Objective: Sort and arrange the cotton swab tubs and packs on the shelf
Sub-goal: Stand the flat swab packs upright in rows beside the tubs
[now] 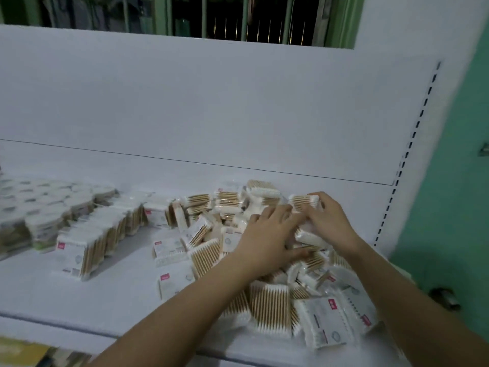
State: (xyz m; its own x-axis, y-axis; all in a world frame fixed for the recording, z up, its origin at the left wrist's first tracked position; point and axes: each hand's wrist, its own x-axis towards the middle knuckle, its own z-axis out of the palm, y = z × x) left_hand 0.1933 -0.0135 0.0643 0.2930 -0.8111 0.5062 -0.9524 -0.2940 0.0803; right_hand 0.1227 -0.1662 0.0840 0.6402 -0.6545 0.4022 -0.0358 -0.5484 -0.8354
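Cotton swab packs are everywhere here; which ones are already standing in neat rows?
The upright packs left of the loose pile, beside the round tubs; they stand on edge, rowed.

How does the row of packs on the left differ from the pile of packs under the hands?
The row of packs stands upright, side by side, in a line; the pile of packs lies jumbled, flat and tilted, overlapping. No hand touches the row; the left hand and right hand are on the pile. Both sit on the white shelf.

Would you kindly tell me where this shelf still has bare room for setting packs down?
Bare white shelf runs along the front edge, left of the jumbled heap of wooden-stick swab packs, and behind it along the back panel. The upright pack row and round tubs crowd the left.
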